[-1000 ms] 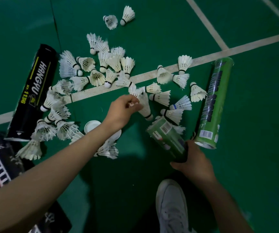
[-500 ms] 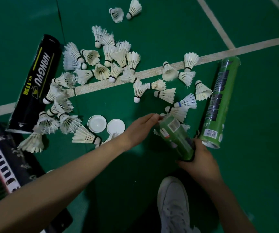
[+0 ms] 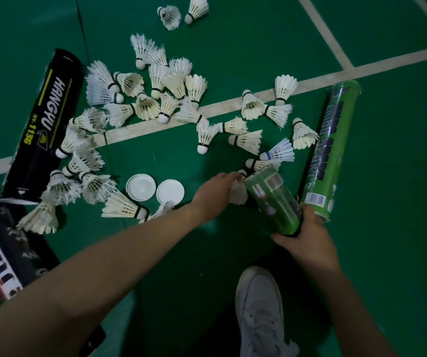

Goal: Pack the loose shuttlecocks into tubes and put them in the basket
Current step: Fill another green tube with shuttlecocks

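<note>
Several white shuttlecocks (image 3: pixel 176 86) lie scattered over the green floor. My right hand (image 3: pixel 307 240) grips the near end of a green tube (image 3: pixel 274 199), which tilts up and away with its open mouth at the far end. My left hand (image 3: pixel 215 191) holds a shuttlecock (image 3: pixel 237 193) right at that mouth, feathers toward me. A second green tube (image 3: pixel 332 150) lies on the floor just to the right. A black tube (image 3: pixel 42 124) lies at the left. No basket is in view.
Two white tube caps (image 3: pixel 140 187) (image 3: pixel 170 191) rest on the floor left of my left hand. A dark patterned bag (image 3: pixel 4 251) sits at the lower left. My white shoe (image 3: pixel 261 310) is at the bottom. White court lines (image 3: pixel 233 105) cross the floor.
My left hand picked a shuttlecock from the pile and carried it right and toward me to the mouth of the green tube in my right hand.
</note>
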